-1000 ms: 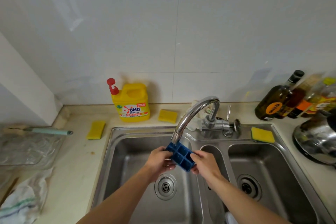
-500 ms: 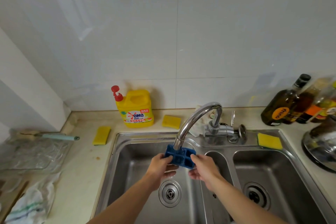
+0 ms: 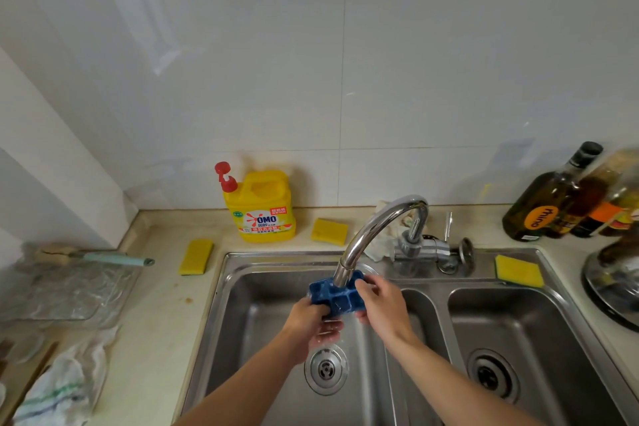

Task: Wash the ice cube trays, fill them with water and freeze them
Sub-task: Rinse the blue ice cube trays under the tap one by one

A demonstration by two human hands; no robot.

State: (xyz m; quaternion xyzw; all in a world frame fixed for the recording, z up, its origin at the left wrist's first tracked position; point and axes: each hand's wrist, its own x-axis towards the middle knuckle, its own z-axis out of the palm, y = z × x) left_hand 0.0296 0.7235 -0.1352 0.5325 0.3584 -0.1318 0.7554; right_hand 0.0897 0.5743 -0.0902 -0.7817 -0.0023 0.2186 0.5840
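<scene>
Both hands, left hand (image 3: pixel 313 318) and right hand (image 3: pixel 382 308), grip a wet blue ice cube tray (image 3: pixel 337 296), fingers curled round its ends.

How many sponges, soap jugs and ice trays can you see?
Sponges: 3
Soap jug: 1
Ice tray: 1
Total: 5

- beige countertop (image 3: pixel 155 315), steel double sink (image 3: pixel 242 256) set in;
- 11 o'clock from sink: yellow detergent jug (image 3: pixel 262 207), upright; first sponge (image 3: pixel 196 257) at its 8 o'clock, second sponge (image 3: pixel 329 231) at 4;
- 2 o'clock: dark bottles (image 3: pixel 546 204);
- 8 o'clock: striped cloth (image 3: pixel 58 387)
</scene>
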